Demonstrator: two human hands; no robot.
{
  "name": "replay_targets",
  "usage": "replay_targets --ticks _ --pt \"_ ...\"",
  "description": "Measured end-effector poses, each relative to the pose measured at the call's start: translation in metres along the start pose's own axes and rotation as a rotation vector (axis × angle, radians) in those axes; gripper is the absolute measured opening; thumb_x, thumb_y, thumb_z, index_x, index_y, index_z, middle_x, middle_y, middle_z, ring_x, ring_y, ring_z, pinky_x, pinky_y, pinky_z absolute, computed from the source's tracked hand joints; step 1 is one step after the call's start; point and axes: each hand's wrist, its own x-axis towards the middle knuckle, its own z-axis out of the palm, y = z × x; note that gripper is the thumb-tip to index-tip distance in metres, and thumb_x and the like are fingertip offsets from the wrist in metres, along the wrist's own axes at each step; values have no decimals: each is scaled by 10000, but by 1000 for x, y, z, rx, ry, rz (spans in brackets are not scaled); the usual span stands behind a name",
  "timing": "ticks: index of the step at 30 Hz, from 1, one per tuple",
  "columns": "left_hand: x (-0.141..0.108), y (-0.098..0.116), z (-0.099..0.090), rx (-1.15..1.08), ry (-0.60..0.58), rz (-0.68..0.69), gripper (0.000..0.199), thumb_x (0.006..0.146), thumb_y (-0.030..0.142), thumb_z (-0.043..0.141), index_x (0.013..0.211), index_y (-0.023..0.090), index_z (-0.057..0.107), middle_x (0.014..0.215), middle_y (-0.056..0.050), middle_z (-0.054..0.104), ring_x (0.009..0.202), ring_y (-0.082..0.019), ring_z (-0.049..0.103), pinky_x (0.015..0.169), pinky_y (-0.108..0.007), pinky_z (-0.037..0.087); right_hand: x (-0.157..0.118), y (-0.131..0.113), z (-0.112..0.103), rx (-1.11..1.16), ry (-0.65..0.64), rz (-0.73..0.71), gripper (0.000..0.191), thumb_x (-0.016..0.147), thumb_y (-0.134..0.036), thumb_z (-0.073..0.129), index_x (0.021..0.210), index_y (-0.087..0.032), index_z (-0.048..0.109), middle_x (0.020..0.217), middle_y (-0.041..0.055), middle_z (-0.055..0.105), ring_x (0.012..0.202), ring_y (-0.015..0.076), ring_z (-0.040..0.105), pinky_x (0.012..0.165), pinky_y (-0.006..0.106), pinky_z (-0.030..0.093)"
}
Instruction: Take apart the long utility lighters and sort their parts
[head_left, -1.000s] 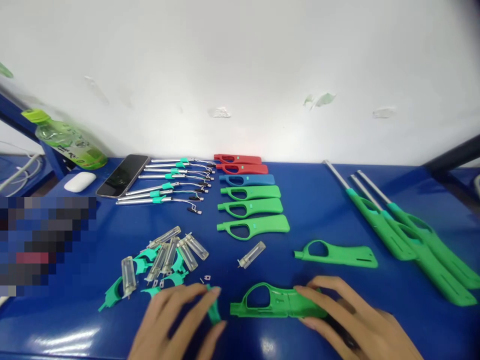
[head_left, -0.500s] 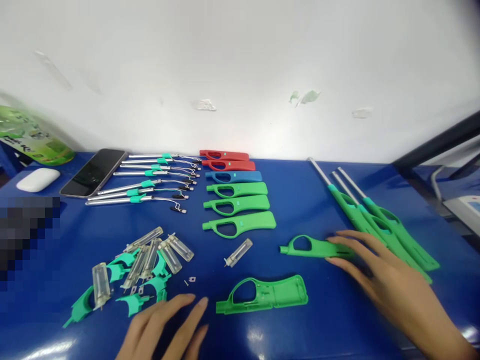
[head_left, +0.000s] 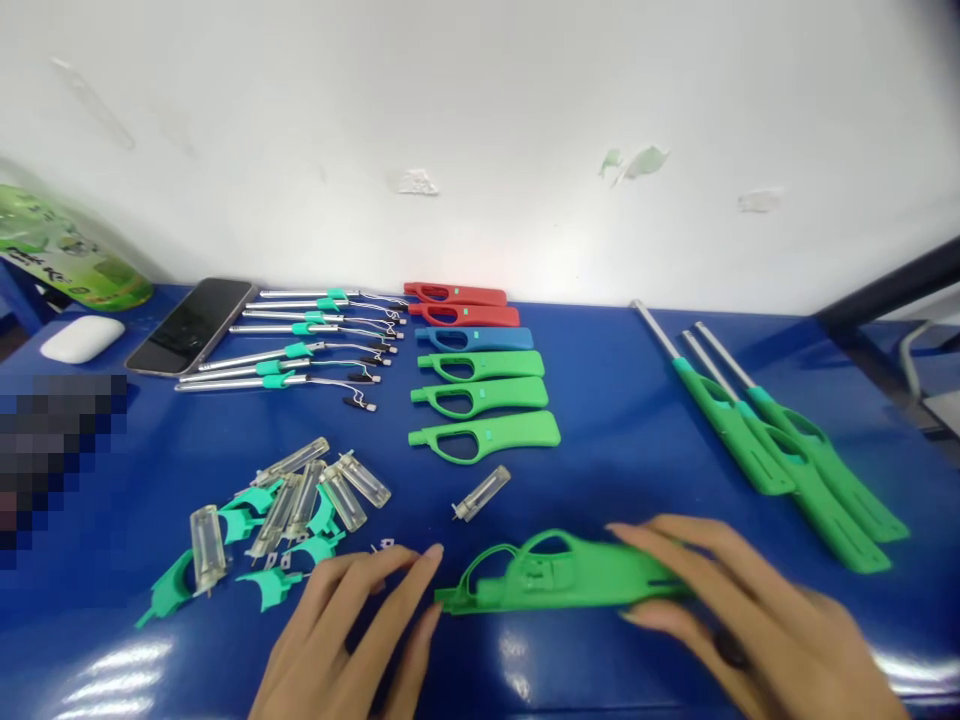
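Observation:
My right hand point(head_left: 739, 610) pinches the handle end of a green lighter casing half point(head_left: 600, 575), thumb below and fingers above. This half lies over or against a second green casing half point(head_left: 469, 595), which is now mostly covered; only its trigger loop and nozzle end show clearly. My left hand point(head_left: 360, 625) is beside that nozzle end with fingers apart and holds nothing; whether a fingertip touches the casing I cannot tell. Just behind them lies a clear fuel tank point(head_left: 481, 493). Left of it are several more clear tanks point(head_left: 341, 497) among teal triggers point(head_left: 268, 585).
Several metal lighter rods with wires point(head_left: 270, 365) lie at the back left, beside a phone point(head_left: 191, 327). Red, blue and green casing halves point(head_left: 517, 430) form a column in the middle. Three green lighters with rods point(head_left: 750, 440) rest at the right. A white wall point(head_left: 525, 230) borders the table.
My right hand has moved left and toward me, carrying its casing half from beside the lighters onto the front casing half. My left hand has shifted slightly right, up to the nozzle end.

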Motion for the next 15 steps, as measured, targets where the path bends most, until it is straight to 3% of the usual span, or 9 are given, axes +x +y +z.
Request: replay_targets --ticks 5,8,15 --pt "1 -5 -6 -16 46 -84 386 1019 144 558 1372 279 635 1150 -53 676 1044 -206 616 889 -349 550 17 -30 16 43 -66 -54 419 1130 -440 369 1243 -279 738 1134 37 777 647 108 760 575 210 615" --pt "1 -9 -7 -22 56 -99 358 1019 147 560 1335 284 657 1136 -43 671 1023 -197 617 881 -341 545 17 -32 22 45 -67 -60 476 1134 -439 338 1185 -255 775 1089 43 785 558 90 725 575 205 629" --pt "4 -10 -7 -24 22 -84 348 1034 144 525 1333 270 651 1134 -41 665 1027 -194 601 898 -325 529 15 -32 26 28 -82 -55 507 1139 -423 303 1190 -260 781 1100 53 794 554 80 719 640 192 645"
